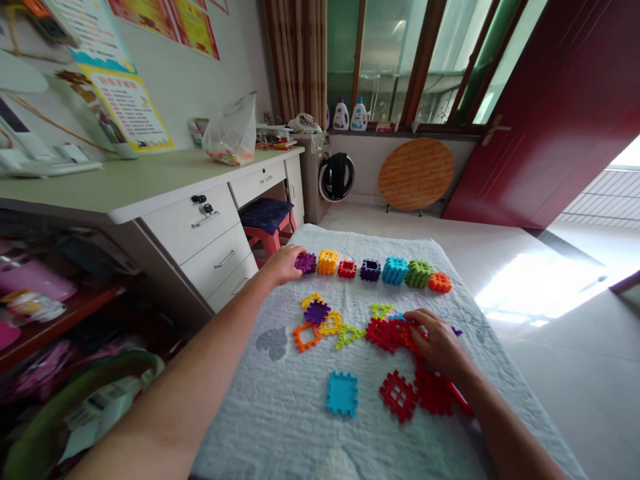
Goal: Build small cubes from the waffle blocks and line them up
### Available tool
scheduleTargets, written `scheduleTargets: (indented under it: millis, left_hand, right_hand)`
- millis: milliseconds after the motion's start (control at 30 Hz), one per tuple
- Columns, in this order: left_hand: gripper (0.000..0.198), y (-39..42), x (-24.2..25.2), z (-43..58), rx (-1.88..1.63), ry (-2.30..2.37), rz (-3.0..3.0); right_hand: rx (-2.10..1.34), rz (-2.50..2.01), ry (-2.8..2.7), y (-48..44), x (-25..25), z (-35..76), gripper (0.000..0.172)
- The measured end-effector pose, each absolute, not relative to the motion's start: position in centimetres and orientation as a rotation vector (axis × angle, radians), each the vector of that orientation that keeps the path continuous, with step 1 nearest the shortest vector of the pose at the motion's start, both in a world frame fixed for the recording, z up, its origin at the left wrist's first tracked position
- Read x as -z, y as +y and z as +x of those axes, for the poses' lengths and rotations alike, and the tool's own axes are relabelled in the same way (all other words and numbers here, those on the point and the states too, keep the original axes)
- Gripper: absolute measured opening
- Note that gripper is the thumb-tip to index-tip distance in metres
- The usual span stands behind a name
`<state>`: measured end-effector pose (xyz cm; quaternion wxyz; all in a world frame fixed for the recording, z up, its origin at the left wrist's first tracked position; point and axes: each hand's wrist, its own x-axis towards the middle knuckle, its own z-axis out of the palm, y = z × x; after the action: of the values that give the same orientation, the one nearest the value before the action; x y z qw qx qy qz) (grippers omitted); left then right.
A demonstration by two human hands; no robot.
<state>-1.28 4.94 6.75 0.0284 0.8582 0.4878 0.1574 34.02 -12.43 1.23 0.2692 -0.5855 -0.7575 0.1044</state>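
My left hand (283,264) reaches to the far left end of a row of plastic block cubes and its fingers close on the purple cube (305,262). The row runs on through a yellow cube (327,261), a red cube (347,269), a dark purple cube (370,269), a blue cube (395,270), a green cube (418,273) and an orange cube (439,282). My right hand (440,343) rests curled over a heap of flat red tiles (385,333). A blue tile (342,393) and a red tile (399,396) lie nearer to me.
The pieces lie on a pale quilted cloth (280,413). Small orange, yellow, purple and green frame pieces (325,321) sit mid-cloth. A white desk with drawers (200,227) stands to the left, a red stool (267,227) under it. Tiled floor and a red door (560,113) are to the right.
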Motion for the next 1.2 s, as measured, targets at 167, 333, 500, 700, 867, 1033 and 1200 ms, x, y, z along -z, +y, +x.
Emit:
scheduleTargets:
  millis: [167, 333, 500, 700, 867, 1033, 1200]
  left_hand:
    - [0.045, 7.9, -6.9, -0.6, -0.358, 1.506, 2.661]
    - [0.047, 9.4, -7.0, -0.3, -0.253, 1.478, 2.694]
    - [0.050, 10.1, -6.9, -0.3, -0.140, 1.471, 2.677]
    - [0.053, 10.5, -6.6, -0.2, -0.122, 1.444, 2.652]
    - [0.058, 10.6, -6.2, -0.4, -0.153, 1.430, 2.639]
    - [0.058, 7.7, -7.6, 0.1, -0.385, 1.422, 2.703]
    - [0.040, 1.3, -9.2, 1.2, -0.516, 1.190, 2.678]
  right_hand:
    - [-0.289, -1.575, -2.030, -12.4, -1.2, 34.1, 0.026]
    - [-0.301, -1.592, -2.010, -12.4, -1.4, 34.1, 0.025]
    - [-0.308, -1.600, -2.002, -12.4, -1.4, 34.0, 0.026]
    - [-0.326, -1.609, -2.013, -12.5, -1.6, 34.0, 0.026]
    - [-0.331, -1.617, -2.005, -12.5, -1.7, 33.9, 0.026]
    - [-0.331, -1.619, -2.003, -12.5, -1.5, 34.0, 0.025]
    - [-0.326, -1.617, -2.021, -12.5, -1.3, 34.1, 0.025]
